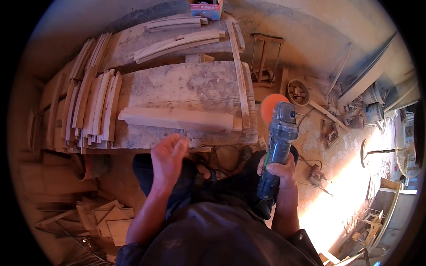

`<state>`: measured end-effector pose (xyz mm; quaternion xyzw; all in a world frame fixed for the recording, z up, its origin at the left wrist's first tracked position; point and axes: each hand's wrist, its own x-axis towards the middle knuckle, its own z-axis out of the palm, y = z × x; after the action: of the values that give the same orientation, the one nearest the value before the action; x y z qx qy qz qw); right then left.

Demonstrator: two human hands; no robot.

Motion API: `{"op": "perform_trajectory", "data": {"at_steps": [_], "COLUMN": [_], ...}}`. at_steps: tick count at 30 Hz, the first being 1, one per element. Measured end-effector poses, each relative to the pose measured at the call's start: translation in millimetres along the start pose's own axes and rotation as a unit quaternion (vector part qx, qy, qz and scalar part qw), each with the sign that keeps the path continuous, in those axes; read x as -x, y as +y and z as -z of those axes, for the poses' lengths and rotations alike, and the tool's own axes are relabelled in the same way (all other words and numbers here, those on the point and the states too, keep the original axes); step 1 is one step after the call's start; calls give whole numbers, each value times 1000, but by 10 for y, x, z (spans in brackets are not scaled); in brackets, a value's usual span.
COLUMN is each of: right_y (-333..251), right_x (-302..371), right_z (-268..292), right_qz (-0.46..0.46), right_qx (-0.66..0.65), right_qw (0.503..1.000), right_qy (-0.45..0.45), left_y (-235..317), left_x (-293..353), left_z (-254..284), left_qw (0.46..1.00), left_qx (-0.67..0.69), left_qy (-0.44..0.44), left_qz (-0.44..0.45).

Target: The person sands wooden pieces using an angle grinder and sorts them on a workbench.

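My right hand (pixel 279 170) is wrapped round the dark body of an angle grinder (pixel 281 139), held upright over my right knee. An orange round disc (pixel 272 107) is fitted at its head, clear of the wood. My left hand (pixel 168 155) is raised at the bench's front edge with its fingers curled in and the thumb pressed to them; no object shows in it. Just beyond it, a long pale piece of wood (pixel 177 119) lies across the worn wooden bench (pixel 186 82). The left hand looks apart from this piece.
Shaped wooden strips (pixel 95 104) are stacked at the bench's left. Curved pieces (pixel 179 43) lie farther back, near a printed box (pixel 207 9). A narrow batten (pixel 238 73) runs along the right end. A bucket of offcuts (pixel 298 92) and cords are on the floor; boards (pixel 111 219) lie lower left.
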<state>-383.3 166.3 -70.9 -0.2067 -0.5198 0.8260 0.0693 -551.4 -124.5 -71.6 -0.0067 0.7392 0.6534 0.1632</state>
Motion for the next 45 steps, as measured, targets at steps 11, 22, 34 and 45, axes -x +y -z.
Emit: {"op": "perform_trajectory", "data": {"at_steps": [11, 22, 34, 45], "right_y": [59, -14, 53, 231], "right_x": [71, 76, -30, -207], "right_z": [-167, -282, -326, -235], "right_qz": [-21, -46, -37, -54], "right_qx": [53, 72, 89, 90], "right_qw": [998, 996, 995, 994], "right_qy": [-8, 9, 0, -35], "left_y": [227, 13, 10, 255], "left_x": [-934, -975, -866, -979], "left_z": [-200, -250, -285, -259], "left_qw": [788, 789, 779, 769], "left_qx": [-499, -468, -474, -510], "left_qy": [-106, -88, -88, -160], "left_qz": [-344, -387, -401, -352]}}
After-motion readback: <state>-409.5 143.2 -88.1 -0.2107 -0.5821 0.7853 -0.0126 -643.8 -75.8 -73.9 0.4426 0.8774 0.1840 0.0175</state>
